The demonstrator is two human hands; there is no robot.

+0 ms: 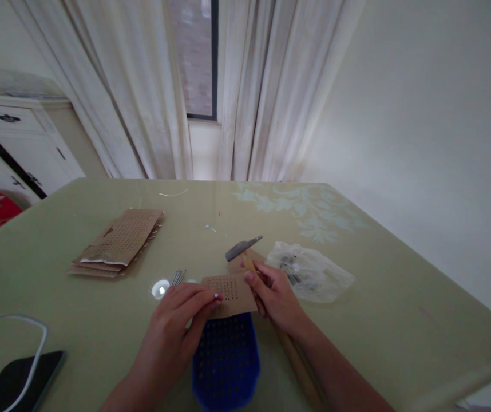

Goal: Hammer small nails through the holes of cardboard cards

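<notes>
My left hand [177,323] pinches a small nail [216,296] upright at the left edge of a perforated cardboard piece [232,293]. That cardboard lies on top of a blue perforated plastic block [226,360]. My right hand [276,297] is closed around the wooden handle of a hammer [244,248], close to its metal head, which hovers just behind the cardboard. The handle runs back under my right forearm.
A stack of perforated cardboard sheets [119,243] lies at the left. Loose nails [178,277] and a small round lid [160,288] sit near my left hand. A clear plastic bag [314,272] lies at right. A phone [14,380] with a white cable [22,323] sits at bottom left.
</notes>
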